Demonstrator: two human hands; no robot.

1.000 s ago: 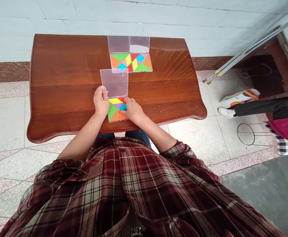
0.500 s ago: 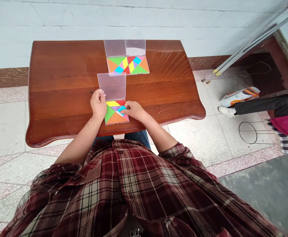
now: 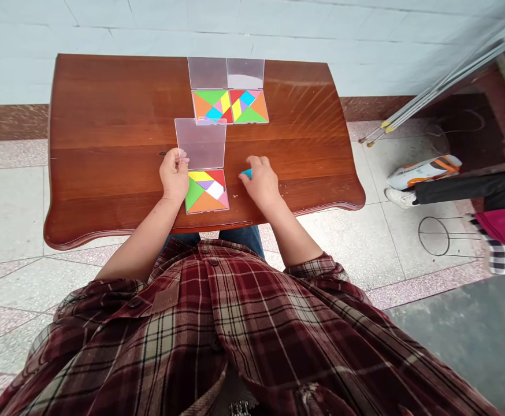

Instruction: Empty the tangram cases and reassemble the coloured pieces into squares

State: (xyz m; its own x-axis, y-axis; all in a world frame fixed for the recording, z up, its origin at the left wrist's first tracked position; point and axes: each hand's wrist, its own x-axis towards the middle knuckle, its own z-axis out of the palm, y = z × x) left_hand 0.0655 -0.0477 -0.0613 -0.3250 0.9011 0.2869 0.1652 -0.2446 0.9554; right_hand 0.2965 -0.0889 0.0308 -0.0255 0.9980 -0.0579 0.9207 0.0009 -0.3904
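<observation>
In front of me on the table lies a tangram box with its clear lid tipped back. Green, orange, yellow, red, purple and pink pieces fill most of its tray, and a white square gap shows near the middle right. My left hand is closed at the box's left side, its fingertips seen through the lid's lower left edge. Right of the box, just over the tabletop, my right hand pinches a blue tangram piece, partly hidden by the fingers.
Farther back on the brown wooden table are a left tangram box and a right tangram box, side by side with raised lids. Crutches lean at the right. Another person's leg and a bag are beyond the table.
My right hand has lifted the blue piece out of the near tray and carried it to the right, baring the white gap. My left hand has stayed at the box.
</observation>
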